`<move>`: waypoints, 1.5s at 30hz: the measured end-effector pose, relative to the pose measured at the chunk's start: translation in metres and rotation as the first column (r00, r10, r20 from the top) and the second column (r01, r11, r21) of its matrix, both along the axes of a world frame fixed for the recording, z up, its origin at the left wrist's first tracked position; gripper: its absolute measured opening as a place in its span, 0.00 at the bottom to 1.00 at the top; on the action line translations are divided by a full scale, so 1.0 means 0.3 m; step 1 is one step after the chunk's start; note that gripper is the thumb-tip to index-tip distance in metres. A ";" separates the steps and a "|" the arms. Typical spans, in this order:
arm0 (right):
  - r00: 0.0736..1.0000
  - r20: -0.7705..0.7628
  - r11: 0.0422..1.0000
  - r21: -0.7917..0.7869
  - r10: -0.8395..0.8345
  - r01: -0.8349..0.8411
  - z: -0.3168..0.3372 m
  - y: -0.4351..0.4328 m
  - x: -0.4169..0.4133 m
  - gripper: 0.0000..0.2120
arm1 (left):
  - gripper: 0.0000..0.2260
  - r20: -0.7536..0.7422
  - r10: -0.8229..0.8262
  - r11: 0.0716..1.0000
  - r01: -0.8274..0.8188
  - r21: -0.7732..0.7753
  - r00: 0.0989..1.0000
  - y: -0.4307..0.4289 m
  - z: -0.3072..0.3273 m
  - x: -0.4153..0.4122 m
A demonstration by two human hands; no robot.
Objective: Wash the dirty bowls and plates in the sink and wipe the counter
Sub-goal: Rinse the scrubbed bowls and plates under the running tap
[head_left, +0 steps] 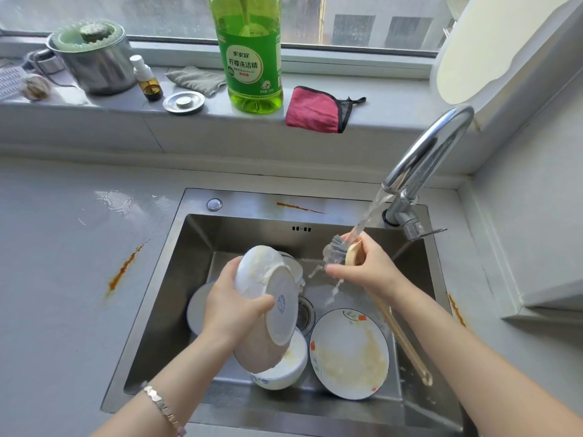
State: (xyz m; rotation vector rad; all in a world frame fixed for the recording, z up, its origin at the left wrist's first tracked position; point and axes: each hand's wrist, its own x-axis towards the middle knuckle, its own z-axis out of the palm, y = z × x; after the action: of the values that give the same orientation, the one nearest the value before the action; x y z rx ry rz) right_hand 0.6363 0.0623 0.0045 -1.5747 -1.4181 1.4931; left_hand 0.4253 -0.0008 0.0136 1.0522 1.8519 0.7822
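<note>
Left hand (232, 302) gripping tilted white bowl (266, 274) over sink (195, 247), right hand (367, 266) clutching brush (336, 247) under faucet (435, 146) stream, soiled plate (350, 354) inside sink, detergent bottle (249, 52) behind sink

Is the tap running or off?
Running: a clear water stream falls from the curved chrome tap onto the grey-bristled wooden brush held in the right hand.
</note>
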 end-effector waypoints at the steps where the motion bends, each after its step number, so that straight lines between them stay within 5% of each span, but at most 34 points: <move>1: 0.998 0.046 0.999 0.010 0.038 -0.038 0.001 -0.001 0.005 0.20 | 0.27 0.000 0.000 1.000 0.000 0.000 1.000 -0.001 0.000 0.001; 12: 0.972 0.235 0.966 0.243 0.025 -0.084 -0.028 -0.027 0.058 0.23 | 0.29 -0.007 -0.009 1.000 0.009 -0.011 1.000 -0.020 0.006 0.005; 19: 0.776 0.628 0.994 0.030 0.062 -0.103 -0.095 -0.114 0.175 0.21 | 0.28 -0.013 -0.025 1.000 0.024 -0.013 1.000 -0.034 -0.012 0.039; 23: 0.765 0.627 0.949 0.306 -0.145 -0.070 -0.106 -0.169 0.209 0.25 | 0.29 -0.035 -0.056 0.998 0.055 -0.037 0.998 -0.044 -0.027 0.086; 27: 0.698 0.696 0.984 -0.158 0.170 -0.082 -0.199 -0.217 0.268 0.25 | 0.30 -0.020 -0.075 0.997 0.075 -0.033 0.997 -0.041 -0.036 0.131; 30: 0.777 0.625 0.995 -0.007 -0.076 0.104 -0.204 -0.222 0.338 0.15 | 0.29 -0.022 -0.090 0.996 0.089 -0.017 0.996 -0.034 -0.026 0.160; 34: 0.689 0.583 0.901 0.238 -0.431 0.363 -0.194 -0.126 0.494 0.13 | 0.27 -0.024 -0.119 0.993 0.119 0.011 0.993 -0.016 -0.015 0.194; 40: 0.610 0.716 0.898 0.053 -0.340 0.438 -0.258 -0.040 0.603 0.18 | 0.26 -0.033 -0.132 0.990 0.133 0.044 0.991 0.002 -0.013 0.215; 45: 0.570 0.678 0.863 0.202 -0.464 0.463 -0.244 -0.079 0.562 0.23 | 0.26 0.003 -0.117 0.992 0.116 0.055 0.993 0.007 -0.023 0.207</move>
State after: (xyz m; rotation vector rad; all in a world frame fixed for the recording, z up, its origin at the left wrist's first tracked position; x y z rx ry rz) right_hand 0.8049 0.0387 -0.0688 -2.4472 -1.1779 0.5524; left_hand 0.4875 0.0013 0.0069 1.1803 1.7559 0.7696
